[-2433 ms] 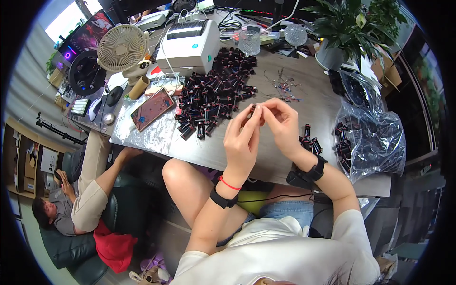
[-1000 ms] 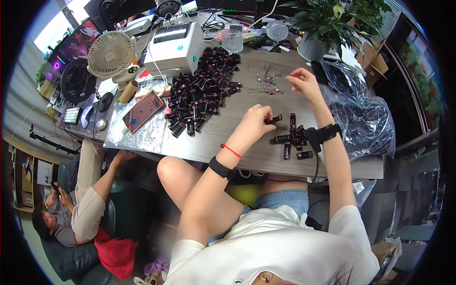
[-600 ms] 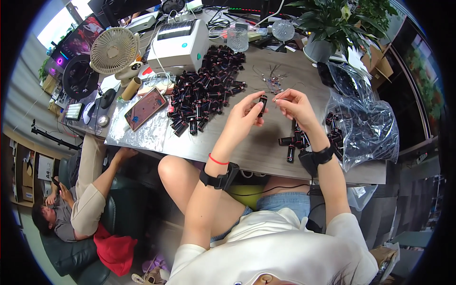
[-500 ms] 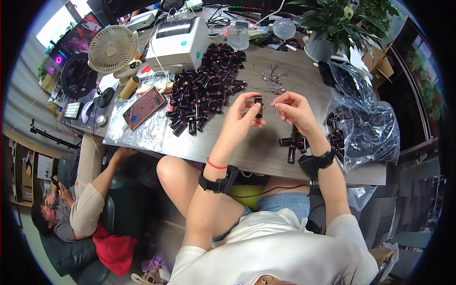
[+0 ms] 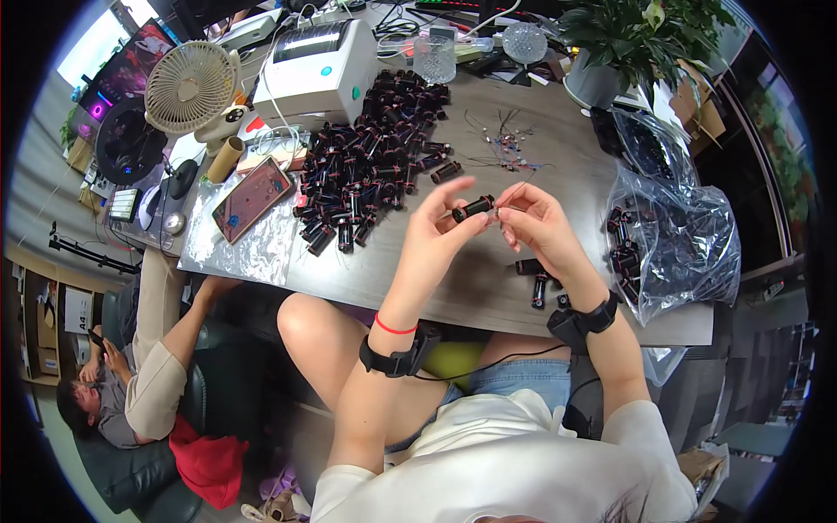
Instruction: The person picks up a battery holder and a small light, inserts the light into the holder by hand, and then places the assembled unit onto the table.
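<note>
My left hand [image 5: 433,234] grips a small black cylinder [image 5: 473,208] with reddish bands between thumb and fingers, lying nearly level above the desk. At its right end, the fingertips of my right hand [image 5: 545,228] are pinched on a tiny part with thin wire; its exact kind is too small to make out. Left of my hands spreads a large pile of similar black cylinders [image 5: 370,161]. Beyond them lies a loose cluster of thin wires with small coloured ends [image 5: 510,150]. Several more cylinders [image 5: 539,292] rest by my right wrist.
A clear plastic bag [image 5: 689,257] with black cylinders lies at the right. Further left are a phone [image 5: 253,202], a white printer [image 5: 309,83] and a beige fan [image 5: 192,90]. A potted plant [image 5: 597,80] stands at the back right. Another person [image 5: 122,383] reclines at far left.
The cylinder in my left hand has turned from upright to nearly level. My right fingertips have come left to its end, closing the gap between the hands.
</note>
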Demonstrator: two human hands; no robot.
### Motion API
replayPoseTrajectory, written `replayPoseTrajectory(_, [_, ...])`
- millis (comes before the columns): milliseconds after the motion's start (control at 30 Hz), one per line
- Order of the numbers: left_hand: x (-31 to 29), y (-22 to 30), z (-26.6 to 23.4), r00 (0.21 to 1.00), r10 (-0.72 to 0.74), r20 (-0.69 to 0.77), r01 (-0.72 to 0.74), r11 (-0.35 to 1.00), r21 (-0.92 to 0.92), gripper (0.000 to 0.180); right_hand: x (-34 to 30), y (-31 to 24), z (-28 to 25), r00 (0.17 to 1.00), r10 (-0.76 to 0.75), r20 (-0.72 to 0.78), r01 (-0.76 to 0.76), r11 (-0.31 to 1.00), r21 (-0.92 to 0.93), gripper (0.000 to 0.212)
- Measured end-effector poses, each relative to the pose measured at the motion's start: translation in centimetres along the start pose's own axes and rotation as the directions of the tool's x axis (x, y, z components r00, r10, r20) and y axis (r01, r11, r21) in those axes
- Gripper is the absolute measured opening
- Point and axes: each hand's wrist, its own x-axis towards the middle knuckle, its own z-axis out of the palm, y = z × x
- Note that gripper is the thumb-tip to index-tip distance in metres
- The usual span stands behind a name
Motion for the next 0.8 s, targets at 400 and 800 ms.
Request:
replayPoseTrajectory(400, [0.4, -3.5, -1.0, 0.915, 0.403, -0.023, -0.219, 0.543, 0.811, 0.026, 0.5, 0.5, -0.6, 0.990, -0.131, -0.045, 0.133, 0.989, 0.061, 0.012])
replayPoseTrajectory(800, [7.4, -2.8, -2.7, 0.933, 0.359, 0.026, -0.014, -0.037, 0.999, 0.011, 0.7, -0.4, -1.5, 0.959, -0.258, -0.112, 0.258, 0.966, -0.019, 0.007])
